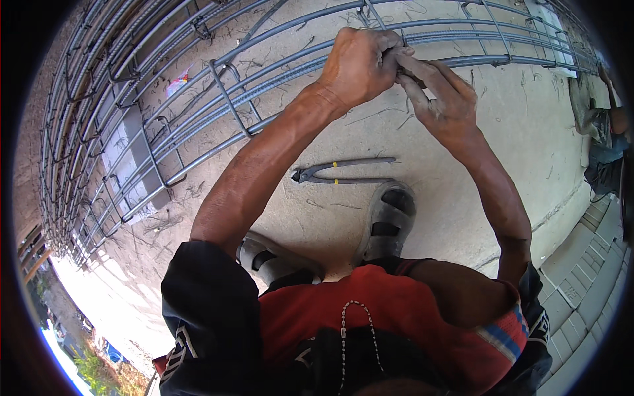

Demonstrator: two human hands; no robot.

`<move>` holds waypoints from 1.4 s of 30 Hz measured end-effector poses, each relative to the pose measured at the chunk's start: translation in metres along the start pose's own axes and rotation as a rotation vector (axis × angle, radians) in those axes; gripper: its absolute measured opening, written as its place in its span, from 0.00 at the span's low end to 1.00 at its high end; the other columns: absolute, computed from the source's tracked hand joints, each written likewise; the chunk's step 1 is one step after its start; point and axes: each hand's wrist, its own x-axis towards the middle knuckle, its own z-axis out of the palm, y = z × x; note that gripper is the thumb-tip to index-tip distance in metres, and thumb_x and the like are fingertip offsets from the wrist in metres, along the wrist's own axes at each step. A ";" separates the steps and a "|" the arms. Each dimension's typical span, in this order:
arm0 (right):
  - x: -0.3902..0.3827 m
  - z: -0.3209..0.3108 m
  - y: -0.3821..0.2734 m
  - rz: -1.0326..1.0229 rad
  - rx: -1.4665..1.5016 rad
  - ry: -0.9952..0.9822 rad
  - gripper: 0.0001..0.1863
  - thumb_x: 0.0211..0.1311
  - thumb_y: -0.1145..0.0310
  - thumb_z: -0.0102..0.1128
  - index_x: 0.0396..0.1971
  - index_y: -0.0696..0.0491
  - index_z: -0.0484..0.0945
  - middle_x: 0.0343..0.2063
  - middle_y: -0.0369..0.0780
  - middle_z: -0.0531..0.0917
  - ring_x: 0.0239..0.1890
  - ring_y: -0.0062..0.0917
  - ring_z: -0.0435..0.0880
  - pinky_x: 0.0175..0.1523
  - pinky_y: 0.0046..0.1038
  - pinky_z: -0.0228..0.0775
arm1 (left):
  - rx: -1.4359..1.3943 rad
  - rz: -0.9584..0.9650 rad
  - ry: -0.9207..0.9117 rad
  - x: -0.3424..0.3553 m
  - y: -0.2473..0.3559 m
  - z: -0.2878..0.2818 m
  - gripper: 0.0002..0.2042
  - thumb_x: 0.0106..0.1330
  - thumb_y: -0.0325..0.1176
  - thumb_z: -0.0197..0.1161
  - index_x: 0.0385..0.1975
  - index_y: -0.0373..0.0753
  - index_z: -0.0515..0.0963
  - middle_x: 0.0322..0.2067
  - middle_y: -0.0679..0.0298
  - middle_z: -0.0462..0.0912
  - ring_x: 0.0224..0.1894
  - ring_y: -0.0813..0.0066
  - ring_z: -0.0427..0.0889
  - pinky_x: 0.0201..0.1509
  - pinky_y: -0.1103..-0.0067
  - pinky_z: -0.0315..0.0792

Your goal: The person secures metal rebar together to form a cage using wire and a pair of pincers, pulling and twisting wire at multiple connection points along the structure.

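Observation:
My left hand is curled at the lower bars of a steel rebar cage, near a crossing stirrup. My right hand is closed beside it, fingertips meeting those of the left just below the bar. What they grip between them is hidden by the fingers. Beneath my hands, grey pincers with yellow bands on the handles lie on the concrete floor, by my sandalled right foot.
More bundled rebar cages curve along the left. Short wire offcuts are scattered on the concrete. Pale blocks sit under the cage. Another person is at the right edge. Grey tiles or blocks lie beyond a concrete edge at lower right.

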 end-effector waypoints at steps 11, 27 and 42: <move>0.050 -0.002 0.038 0.631 0.319 -0.238 0.08 0.56 0.67 0.62 0.29 0.56 0.80 0.24 0.37 0.83 0.21 0.19 0.79 0.27 0.20 0.70 | 0.374 0.401 0.076 -0.033 0.013 0.013 0.08 0.49 0.24 0.60 0.30 0.31 0.76 0.18 0.57 0.78 0.21 0.69 0.80 0.23 0.75 0.76; 0.000 -0.055 0.022 0.196 0.235 -0.177 0.27 0.44 0.63 0.72 0.47 0.51 0.76 0.35 0.40 0.82 0.27 0.21 0.80 0.29 0.21 0.75 | 0.694 0.345 -0.189 0.007 0.012 -0.002 0.14 0.57 0.43 0.60 0.36 0.42 0.78 0.32 0.60 0.81 0.38 0.67 0.80 0.46 0.69 0.72; 0.044 -0.042 0.048 0.384 0.037 -0.366 0.09 0.51 0.67 0.66 0.25 0.57 0.80 0.17 0.41 0.81 0.20 0.26 0.78 0.27 0.25 0.69 | 0.441 0.005 -0.277 0.014 0.063 -0.003 0.05 0.49 0.20 0.55 0.21 0.30 0.79 0.17 0.49 0.78 0.22 0.56 0.81 0.31 0.68 0.76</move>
